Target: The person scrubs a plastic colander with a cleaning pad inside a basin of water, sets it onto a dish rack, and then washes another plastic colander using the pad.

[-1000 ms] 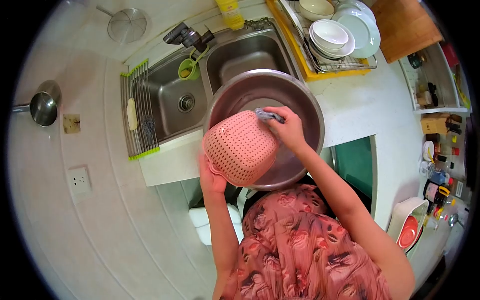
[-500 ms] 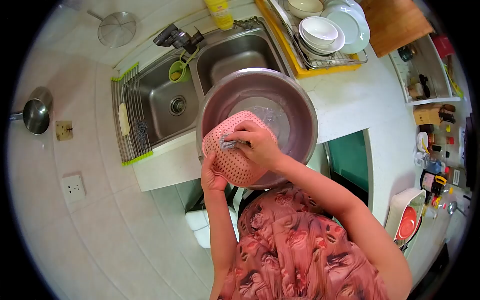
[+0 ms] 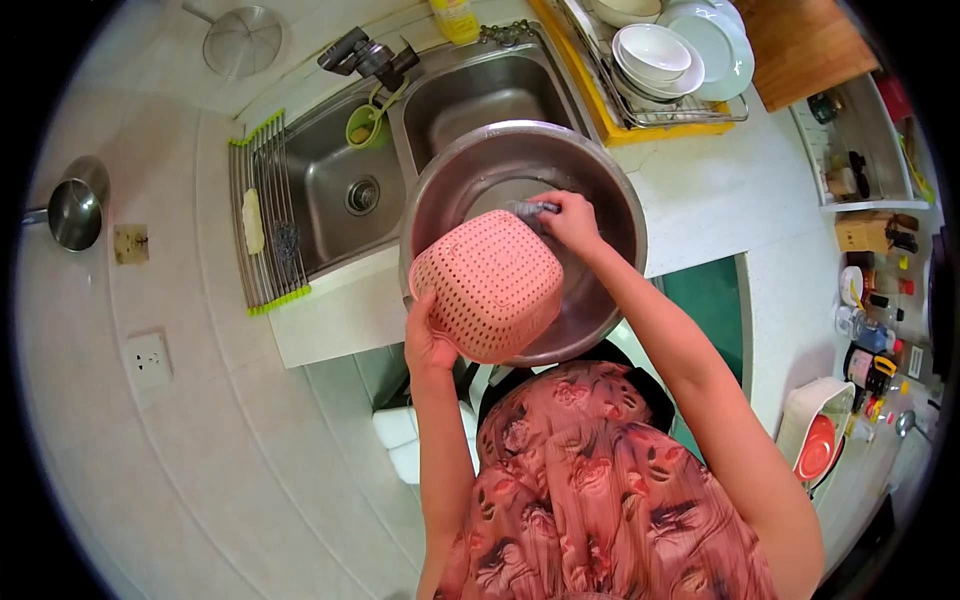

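Observation:
A pink perforated basket is tilted over a large metal basin, its holed bottom facing up. My left hand grips the basket's rim at its lower left corner. Beyond the basket's far edge, my right hand pinches a small grey cloth or scouring pad over the basin. The basin stands at the counter's front edge, overlapping the sink's corner, and a little water shows in it.
Behind lies a double sink with a faucet and a green strainer. A roll-up rack spans its left end. Bowls and plates fill a dish rack at the back right. Bottles line the far right.
My right hand has moved from the middle of the basket's bottom to beyond its far edge, with the grey pad. My left hand still holds the basket, which has turned slightly.

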`<state>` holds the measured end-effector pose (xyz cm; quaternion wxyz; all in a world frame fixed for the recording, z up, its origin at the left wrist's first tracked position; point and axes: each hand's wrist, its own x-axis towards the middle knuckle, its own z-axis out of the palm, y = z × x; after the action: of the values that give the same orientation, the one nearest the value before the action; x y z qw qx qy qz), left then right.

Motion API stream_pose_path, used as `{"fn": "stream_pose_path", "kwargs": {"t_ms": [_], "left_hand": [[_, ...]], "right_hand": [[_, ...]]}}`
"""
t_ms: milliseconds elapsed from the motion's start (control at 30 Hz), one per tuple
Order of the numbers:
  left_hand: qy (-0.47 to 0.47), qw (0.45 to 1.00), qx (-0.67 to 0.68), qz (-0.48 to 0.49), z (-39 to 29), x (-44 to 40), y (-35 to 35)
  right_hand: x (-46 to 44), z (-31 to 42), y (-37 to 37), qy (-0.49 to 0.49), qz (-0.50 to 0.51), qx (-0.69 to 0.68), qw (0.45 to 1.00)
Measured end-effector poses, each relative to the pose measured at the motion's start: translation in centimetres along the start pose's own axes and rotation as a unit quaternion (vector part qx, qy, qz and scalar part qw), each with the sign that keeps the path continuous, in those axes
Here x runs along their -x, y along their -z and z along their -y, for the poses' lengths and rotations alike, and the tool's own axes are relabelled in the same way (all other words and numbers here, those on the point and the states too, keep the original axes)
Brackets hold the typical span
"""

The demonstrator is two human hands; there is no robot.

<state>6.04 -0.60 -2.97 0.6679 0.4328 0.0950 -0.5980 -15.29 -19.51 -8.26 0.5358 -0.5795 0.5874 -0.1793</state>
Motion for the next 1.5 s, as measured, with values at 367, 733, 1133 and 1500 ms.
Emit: {"fn": "stream_pose_path", "kwargs": {"t_ms": [367,733,1133,1500], "left_hand": [[0.003,1.0,-0.016,-0.022,-0.8,-2.5,-1.7],[0.014,1.0,-0.015,-0.002,-1.2,-3.0,-1.7],[0.018,0.999,-0.019,-0.041,-1.2,-2.0,-0.4],[-0.007,0.999,-0.024,-0.037,-1.1,-0.8,-1.1]], "right_hand": [[6.1,8.6,-1.1,0.409,0.079,0.0,0.909],[9.1,6.2,2.0,0.422,0.145,-0.003,0.895],[7.7,1.7,2.6,0.295,0.039,-0.036,0.954],[-0.8,-4.0,-1.2,0.207,-0.085,0.13,0.966]]}}
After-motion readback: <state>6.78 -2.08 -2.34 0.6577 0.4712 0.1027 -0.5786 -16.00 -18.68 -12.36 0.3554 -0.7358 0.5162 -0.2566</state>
